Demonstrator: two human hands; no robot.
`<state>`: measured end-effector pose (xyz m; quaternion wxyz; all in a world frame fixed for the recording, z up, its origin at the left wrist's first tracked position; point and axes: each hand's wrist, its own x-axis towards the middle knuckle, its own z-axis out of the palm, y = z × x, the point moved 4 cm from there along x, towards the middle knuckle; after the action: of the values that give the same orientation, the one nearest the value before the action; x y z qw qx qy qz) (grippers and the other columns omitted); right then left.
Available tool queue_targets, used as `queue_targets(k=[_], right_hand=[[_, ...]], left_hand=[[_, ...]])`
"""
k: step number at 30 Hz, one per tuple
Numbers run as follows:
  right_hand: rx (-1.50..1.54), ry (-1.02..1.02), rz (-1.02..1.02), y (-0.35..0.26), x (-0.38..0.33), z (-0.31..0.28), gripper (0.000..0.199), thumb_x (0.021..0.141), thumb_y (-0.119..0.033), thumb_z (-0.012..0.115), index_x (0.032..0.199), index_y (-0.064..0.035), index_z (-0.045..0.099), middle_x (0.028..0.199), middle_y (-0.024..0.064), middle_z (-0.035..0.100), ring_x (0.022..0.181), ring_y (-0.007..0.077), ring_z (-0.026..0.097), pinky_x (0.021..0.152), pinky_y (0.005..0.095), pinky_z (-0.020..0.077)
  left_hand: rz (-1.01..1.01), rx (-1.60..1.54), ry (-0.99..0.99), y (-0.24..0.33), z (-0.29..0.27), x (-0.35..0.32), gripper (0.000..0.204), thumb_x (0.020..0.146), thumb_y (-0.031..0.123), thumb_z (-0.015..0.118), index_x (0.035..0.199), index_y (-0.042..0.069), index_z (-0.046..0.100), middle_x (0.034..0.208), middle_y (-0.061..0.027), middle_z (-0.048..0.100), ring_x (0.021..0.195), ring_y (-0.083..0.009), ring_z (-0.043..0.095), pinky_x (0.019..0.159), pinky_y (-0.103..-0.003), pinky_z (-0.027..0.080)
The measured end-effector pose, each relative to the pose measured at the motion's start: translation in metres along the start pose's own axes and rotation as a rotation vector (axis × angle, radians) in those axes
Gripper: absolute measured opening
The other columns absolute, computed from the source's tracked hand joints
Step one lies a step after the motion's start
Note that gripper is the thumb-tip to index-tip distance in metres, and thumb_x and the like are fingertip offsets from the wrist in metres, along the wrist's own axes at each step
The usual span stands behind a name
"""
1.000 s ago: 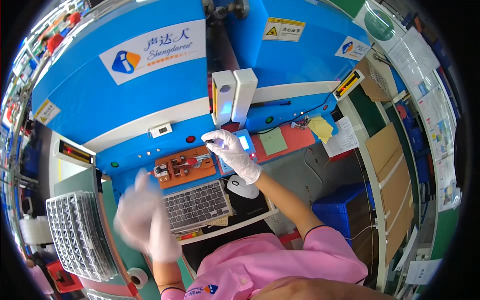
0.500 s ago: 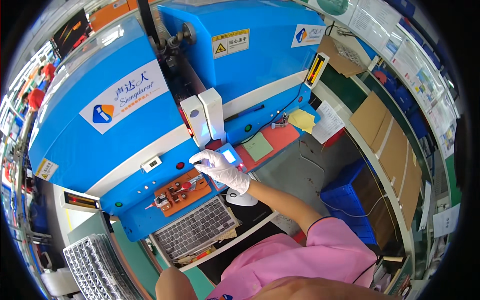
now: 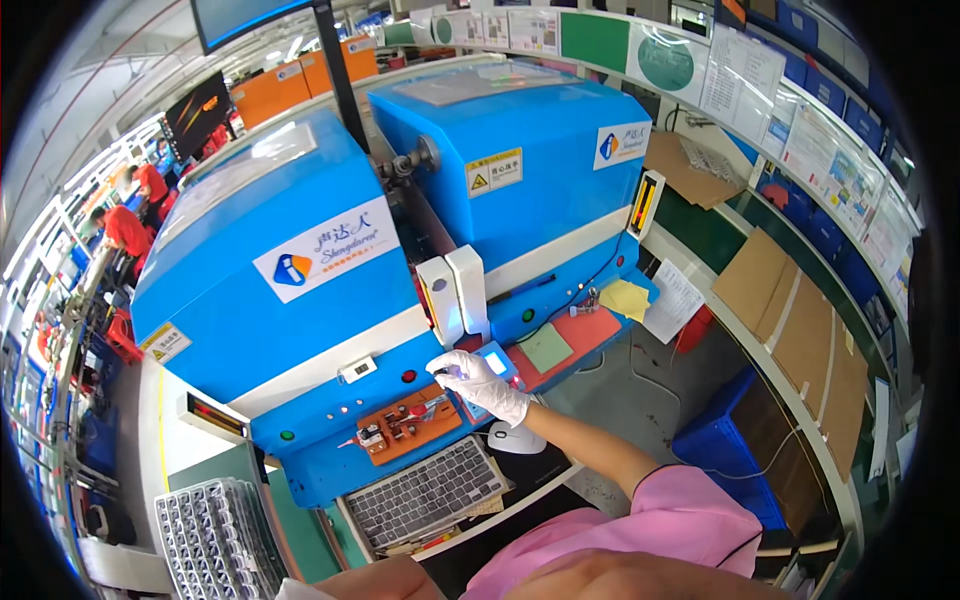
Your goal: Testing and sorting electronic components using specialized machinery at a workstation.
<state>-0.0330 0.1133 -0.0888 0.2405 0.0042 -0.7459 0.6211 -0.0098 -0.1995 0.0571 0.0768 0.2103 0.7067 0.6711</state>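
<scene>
My right hand, in a white glove, is raised over the blue machine's front ledge, left of a small control box with a lit screen. Its fingers are bent together, and a small dark thing shows at the fingertips, too small to name. Below and left of it lies an orange fixture plate carrying metal clamps and a red-tipped part. At the lower edge my left forearm enters, with only a bit of white glove visible; the fingers are out of the picture. Clear plastic trays are stacked nearest to it.
A large blue machine with a white twin column fills the middle. In front are a keyboard and a white mouse. A blue crate stands at right, beside cardboard sheets. People in red work far left.
The view has tilted up, so the scene sits lower and further right. My right hand stays raised by the control box, fingers still bent. A bit of my left glove has appeared at the lower edge.
</scene>
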Motion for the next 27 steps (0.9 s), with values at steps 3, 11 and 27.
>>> queue_targets(k=[3, 11, 27], right_hand=[[-0.052, -0.009, 0.001, 0.002, 0.000, 0.001, 0.021, 0.092, -0.003, 0.067, 0.112, -0.0068, 0.068, 0.105, 0.0029, 0.069, 0.091, 0.0104, 0.063, 0.082, 0.0263, 0.0522], [-0.129, 0.034, -0.074, 0.005, -0.001, 0.000, 0.023, 0.091, -0.003, 0.068, 0.113, -0.0083, 0.069, 0.101, 0.0017, 0.068, 0.085, 0.0097, 0.059, 0.079, 0.0250, 0.0500], [-0.218, 0.040, -0.144, 0.002, -0.002, 0.002, 0.024, 0.089, -0.003, 0.069, 0.112, -0.0091, 0.069, 0.101, 0.0014, 0.069, 0.077, 0.0092, 0.056, 0.072, 0.0247, 0.0493]], left_hand=[[0.006, -0.008, 0.010, 0.003, -0.008, -0.010, 0.039, 0.086, 0.005, 0.069, 0.123, 0.009, 0.062, 0.120, -0.0106, 0.065, 0.114, -0.0283, 0.058, 0.103, -0.039, 0.042], [0.010, -0.041, -0.022, 0.005, -0.010, -0.022, 0.038, 0.087, 0.007, 0.069, 0.124, 0.008, 0.061, 0.119, -0.0110, 0.064, 0.112, -0.0276, 0.058, 0.101, -0.038, 0.043], [-0.013, -0.093, -0.140, 0.001, 0.012, -0.016, 0.037, 0.089, 0.012, 0.068, 0.125, 0.006, 0.060, 0.119, -0.0119, 0.064, 0.109, -0.0261, 0.058, 0.098, -0.037, 0.044]])
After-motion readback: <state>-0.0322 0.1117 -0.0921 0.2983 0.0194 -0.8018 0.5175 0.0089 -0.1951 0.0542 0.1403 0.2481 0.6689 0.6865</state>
